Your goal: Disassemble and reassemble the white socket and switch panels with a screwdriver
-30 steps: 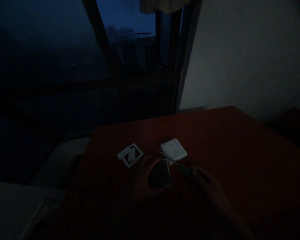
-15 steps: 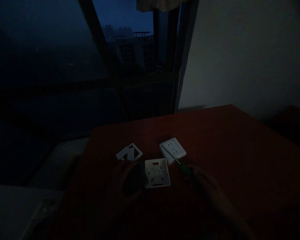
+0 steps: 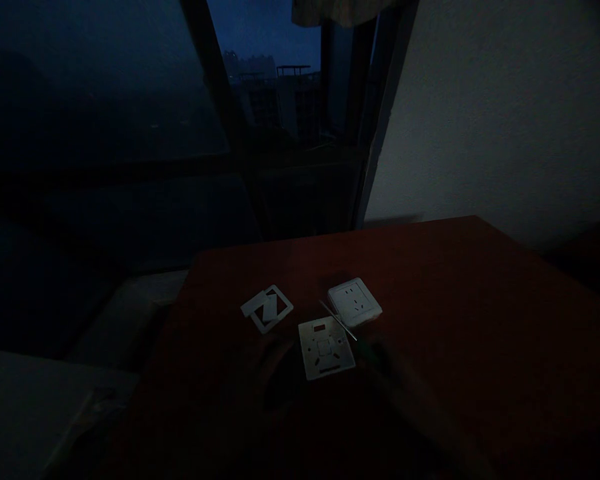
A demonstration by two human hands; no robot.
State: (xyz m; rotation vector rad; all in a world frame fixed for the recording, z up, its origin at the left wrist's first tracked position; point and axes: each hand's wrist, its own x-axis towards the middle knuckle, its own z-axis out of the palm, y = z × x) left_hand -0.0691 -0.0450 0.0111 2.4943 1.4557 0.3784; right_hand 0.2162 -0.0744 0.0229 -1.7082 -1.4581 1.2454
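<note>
My right hand (image 3: pixel 397 373) is closed around the green handle of a screwdriver (image 3: pixel 349 331). The metal shaft points up and left, passing over the near corner of the wall socket (image 3: pixel 356 301). My left hand (image 3: pixel 269 353), very dim here, is closed on a dark blocky object (image 3: pixel 283 385) whose kind I cannot make out. Between my hands is a square white mounting box (image 3: pixel 310 363) with slots and holes, its open side up; the dark object is at its left edge. Further left, a white switch frame (image 3: pixel 286 308) lies with thin white strips (image 3: pixel 270 309) across it.
All of this is on a reddish-brown table (image 3: pixel 430 267). Behind it are a dark window (image 3: pixel 300 193) and a pale wall (image 3: pixel 495 113). A light ledge (image 3: pixel 45 400) runs at the lower left. The light is very poor.
The screwdriver's tip has moved off the socket's top face to beyond its left side. The view has shifted slightly, and the mounting box appears turned a little. The left hand keeps its grip.
</note>
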